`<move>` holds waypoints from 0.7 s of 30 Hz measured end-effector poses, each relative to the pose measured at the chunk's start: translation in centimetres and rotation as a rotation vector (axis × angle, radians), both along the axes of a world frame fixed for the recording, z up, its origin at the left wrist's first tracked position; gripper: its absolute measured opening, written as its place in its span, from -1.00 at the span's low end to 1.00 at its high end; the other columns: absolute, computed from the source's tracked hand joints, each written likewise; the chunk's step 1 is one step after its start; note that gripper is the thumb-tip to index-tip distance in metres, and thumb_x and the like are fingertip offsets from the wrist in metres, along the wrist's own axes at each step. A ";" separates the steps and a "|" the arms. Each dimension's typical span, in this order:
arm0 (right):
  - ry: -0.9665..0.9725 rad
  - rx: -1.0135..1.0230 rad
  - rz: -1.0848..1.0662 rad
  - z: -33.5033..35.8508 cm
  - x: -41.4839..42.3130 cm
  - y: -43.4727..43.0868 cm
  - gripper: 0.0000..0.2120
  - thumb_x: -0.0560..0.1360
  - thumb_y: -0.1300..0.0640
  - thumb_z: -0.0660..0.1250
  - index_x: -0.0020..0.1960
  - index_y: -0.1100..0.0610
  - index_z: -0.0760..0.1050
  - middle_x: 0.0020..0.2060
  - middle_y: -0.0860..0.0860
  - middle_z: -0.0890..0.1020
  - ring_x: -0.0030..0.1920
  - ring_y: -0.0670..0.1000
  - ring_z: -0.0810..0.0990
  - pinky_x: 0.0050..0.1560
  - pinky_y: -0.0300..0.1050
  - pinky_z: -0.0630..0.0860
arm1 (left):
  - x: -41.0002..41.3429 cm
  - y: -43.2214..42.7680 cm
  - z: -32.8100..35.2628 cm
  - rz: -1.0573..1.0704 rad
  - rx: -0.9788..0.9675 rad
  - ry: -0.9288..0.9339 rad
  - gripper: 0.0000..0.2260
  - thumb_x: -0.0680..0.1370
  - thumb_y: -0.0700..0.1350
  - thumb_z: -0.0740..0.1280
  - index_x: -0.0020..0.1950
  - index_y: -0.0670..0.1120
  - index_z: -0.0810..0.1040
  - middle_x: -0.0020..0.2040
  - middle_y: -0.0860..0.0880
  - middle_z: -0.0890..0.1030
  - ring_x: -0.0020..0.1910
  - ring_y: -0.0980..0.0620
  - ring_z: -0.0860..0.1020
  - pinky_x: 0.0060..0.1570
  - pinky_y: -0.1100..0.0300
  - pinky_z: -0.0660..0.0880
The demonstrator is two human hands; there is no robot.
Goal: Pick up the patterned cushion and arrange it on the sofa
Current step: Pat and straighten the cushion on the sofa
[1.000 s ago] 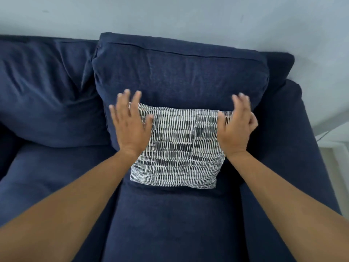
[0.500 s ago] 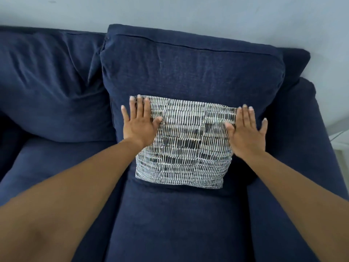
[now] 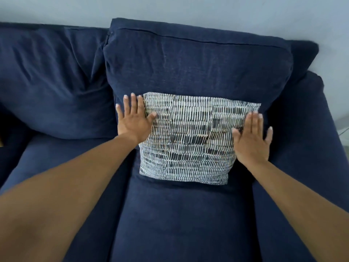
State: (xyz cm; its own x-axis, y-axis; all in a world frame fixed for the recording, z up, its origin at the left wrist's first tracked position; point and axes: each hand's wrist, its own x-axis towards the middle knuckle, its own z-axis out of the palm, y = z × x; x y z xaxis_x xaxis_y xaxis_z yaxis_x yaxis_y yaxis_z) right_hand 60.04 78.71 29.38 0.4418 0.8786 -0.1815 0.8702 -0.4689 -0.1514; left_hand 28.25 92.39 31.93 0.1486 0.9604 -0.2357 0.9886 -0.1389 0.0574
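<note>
The patterned cushion [image 3: 190, 138], black and white in a woven-looking print, stands on the navy sofa seat [image 3: 181, 220] and leans against the right-hand back cushion [image 3: 188, 63]. My left hand [image 3: 135, 120] lies flat at its upper left edge, fingers spread, thumb on the pattern. My right hand [image 3: 252, 138] rests flat on its right edge, fingers straight and apart. Neither hand grips the cushion.
A second navy back cushion [image 3: 51, 82] fills the left of the sofa. The sofa's right armrest [image 3: 313, 138] runs along the right side. A pale wall [image 3: 207, 12] is behind the sofa, and a strip of light floor [image 3: 344, 129] shows at the far right.
Both hands have slid outward and flattened at the cushion's side edges. The cushion now stands a little more squarely against the back cushion; the view has shifted slightly.
</note>
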 end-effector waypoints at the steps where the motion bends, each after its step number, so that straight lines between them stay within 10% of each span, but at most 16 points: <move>1: 0.089 0.046 -0.114 0.5 0.3 -0.1 -0.32 0.67 -0.21 -0.21 0.64 0.15 -0.26 0.64 0.06 -0.23 0.62 0.03 -0.26 0.56 0.25 -0.21 | -0.2 0.0 0.4 0.045 0.042 -0.069 -0.30 0.66 0.26 -0.17 0.66 -0.14 -0.18 0.68 -0.14 -0.18 0.64 -0.16 -0.26 0.57 -0.20 -0.25; 5: 0.234 0.556 -0.181 2.6 -1.8 0.0 -0.50 0.68 -0.02 0.07 0.56 0.15 0.27 0.50 0.11 0.37 0.46 0.12 0.32 0.42 0.18 0.21 | 0.8 -1.7 2.3 0.153 0.335 -0.603 -0.54 0.67 0.13 0.10 0.53 -0.02 0.37 0.49 -0.09 0.45 0.49 -0.09 0.37 0.47 -0.07 0.26; 9: 0.959 0.609 -0.170 5.2 -6.3 1.2 -0.69 0.68 0.06 0.15 0.01 0.15 0.63 -0.22 0.09 0.65 -0.21 0.08 0.59 -0.14 0.00 0.55 | 3.8 -4.0 3.9 0.388 -0.235 -1.272 -0.68 0.66 0.08 0.21 -0.14 -0.03 0.64 -0.39 0.03 0.58 -0.36 0.00 0.54 -0.25 0.07 0.49; 12: 1.210 0.275 -0.232 5.0 -8.2 2.7 -0.48 0.68 -0.16 0.06 0.01 0.18 0.66 -0.21 0.15 0.75 -0.21 0.12 0.72 -0.20 -0.07 0.56 | 5.1 -5.2 2.3 0.427 -0.628 -1.224 -0.50 0.66 0.24 0.10 -0.09 -0.09 0.65 -0.34 -0.05 0.66 -0.31 -0.05 0.65 -0.13 0.05 0.58; 16: 1.208 0.180 -0.344 3.3 -6.4 3.4 -0.34 0.67 -0.26 -0.07 0.06 0.15 0.66 -0.11 0.08 0.78 -0.01 0.13 0.74 0.02 0.03 0.57 | 3.8 -4.8 0.0 0.541 -0.535 -1.160 -0.40 0.64 0.31 -0.01 0.09 -0.07 0.67 -0.02 -0.09 0.74 0.11 -0.16 0.67 0.23 -0.08 0.49; 21: 1.114 0.312 -0.483 3.0 -2.5 2.5 -0.35 0.65 -0.28 -0.01 0.00 0.16 0.69 -0.13 0.10 0.78 -0.08 0.14 0.76 -0.01 0.03 0.57 | 0.9 -3.7 -0.5 0.610 -0.455 -1.198 -0.37 0.60 0.38 -0.02 0.08 -0.02 0.66 0.04 -0.14 0.74 0.08 -0.13 0.67 0.22 -0.07 0.47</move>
